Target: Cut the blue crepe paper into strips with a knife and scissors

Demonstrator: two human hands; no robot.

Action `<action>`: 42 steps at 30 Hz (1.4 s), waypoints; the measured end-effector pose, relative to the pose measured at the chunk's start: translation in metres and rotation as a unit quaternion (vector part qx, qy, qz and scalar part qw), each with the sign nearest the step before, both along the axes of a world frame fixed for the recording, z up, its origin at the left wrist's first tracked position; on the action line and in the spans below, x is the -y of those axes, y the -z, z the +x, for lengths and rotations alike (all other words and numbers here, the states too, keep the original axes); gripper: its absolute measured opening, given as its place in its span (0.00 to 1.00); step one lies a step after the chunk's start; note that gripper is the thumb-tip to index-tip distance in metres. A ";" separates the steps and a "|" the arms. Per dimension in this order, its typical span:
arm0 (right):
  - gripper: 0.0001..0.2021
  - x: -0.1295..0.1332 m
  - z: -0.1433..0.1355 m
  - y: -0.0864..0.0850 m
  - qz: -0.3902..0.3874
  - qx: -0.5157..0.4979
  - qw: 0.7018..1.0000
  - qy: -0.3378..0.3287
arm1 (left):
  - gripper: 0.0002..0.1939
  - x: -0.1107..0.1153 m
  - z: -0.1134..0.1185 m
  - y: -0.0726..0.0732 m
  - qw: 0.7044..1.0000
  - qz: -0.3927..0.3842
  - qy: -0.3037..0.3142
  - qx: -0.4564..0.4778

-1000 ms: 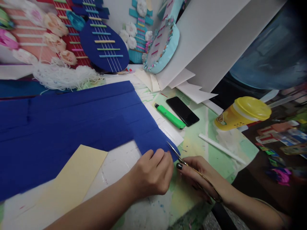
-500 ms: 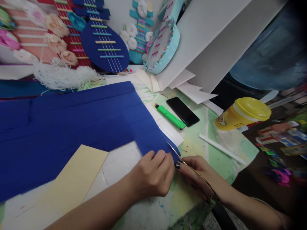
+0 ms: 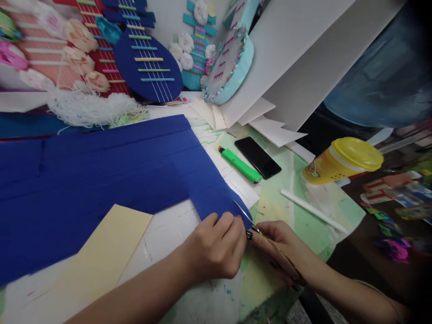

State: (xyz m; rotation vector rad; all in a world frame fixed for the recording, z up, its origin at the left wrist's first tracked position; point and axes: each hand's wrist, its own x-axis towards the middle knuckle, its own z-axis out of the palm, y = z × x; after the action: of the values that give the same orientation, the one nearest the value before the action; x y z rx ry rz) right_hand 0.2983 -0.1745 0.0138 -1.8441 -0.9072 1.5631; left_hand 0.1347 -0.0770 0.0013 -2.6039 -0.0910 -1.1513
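Across the cluttered tabletop (image 3: 270,204), a blue sheet (image 3: 135,166) stretches from the left, its right end apparently pinched in the left hand's (image 3: 216,247) grip while the right hand (image 3: 286,247) grasps scissors (image 3: 255,228), one blade over the sheet's tip.

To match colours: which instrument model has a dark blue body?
The oval model, between the red model and the turquoise model; no other body is dark blue.
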 end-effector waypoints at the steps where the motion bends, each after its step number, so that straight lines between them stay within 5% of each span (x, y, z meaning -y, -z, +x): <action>1: 0.23 0.000 0.000 0.000 0.004 0.007 1.000 -0.001 | 0.07 0.000 0.000 0.000 1.000 0.000 0.001 0.002; 6: 0.21 0.000 -0.001 -0.004 0.040 0.047 0.998 -0.021 | 0.07 0.001 0.000 -0.001 1.000 -0.008 0.001 0.004; 13: 0.16 0.003 0.004 -0.006 0.074 -0.031 0.995 -0.050 | 0.07 0.000 -0.001 -0.003 1.000 -0.008 0.005 0.013; 25: 0.17 -0.009 -0.001 -0.015 0.021 -0.033 0.999 -0.027 | 0.07 0.002 -0.002 -0.005 1.000 -0.014 0.018 -0.001; 42: 0.15 -0.011 0.000 -0.004 -0.017 -0.018 1.000 -0.005 | 0.08 0.002 0.000 -0.003 0.999 -0.021 0.032 0.017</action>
State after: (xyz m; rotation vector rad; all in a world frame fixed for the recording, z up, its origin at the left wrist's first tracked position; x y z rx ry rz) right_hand 0.2983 -0.1636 0.0179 -1.8317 -0.8806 1.6212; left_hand 0.1349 -0.0787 0.0043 -2.6413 -0.0387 -1.2296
